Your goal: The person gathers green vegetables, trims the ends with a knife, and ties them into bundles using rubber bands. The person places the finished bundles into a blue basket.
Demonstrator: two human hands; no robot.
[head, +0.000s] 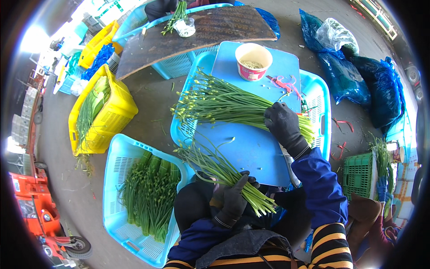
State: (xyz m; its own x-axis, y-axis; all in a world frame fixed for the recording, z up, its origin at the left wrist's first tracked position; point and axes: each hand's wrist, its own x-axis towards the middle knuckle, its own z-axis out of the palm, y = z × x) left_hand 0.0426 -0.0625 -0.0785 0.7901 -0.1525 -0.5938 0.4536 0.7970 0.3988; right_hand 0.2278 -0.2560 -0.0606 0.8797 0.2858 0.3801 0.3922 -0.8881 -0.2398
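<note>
My left hand [235, 198], in a black glove, holds a small bunch of flowering garlic chives [218, 164] above my lap. Their buds point up and left, and the pale cut ends point down and right. With fingers curled, my right hand [284, 121], also gloved, grips stems of a larger pile of flowering chives [231, 101]. That pile lies across a blue board [242, 151], which rests on a light-blue plastic crate [317, 90]. Red-handled scissors [284, 84] lie beyond my right hand, beside a paper tub [252, 64] holding thin pale bands.
A light-blue crate [116, 201] at my left contains tied chive bundles [151, 198]. Beyond it stands a yellow crate [117, 117] of greens. A dark plywood board [215, 30] spans the far side, near another person. Blue plastic bags [346, 77] and a green crate [357, 175] stand right.
</note>
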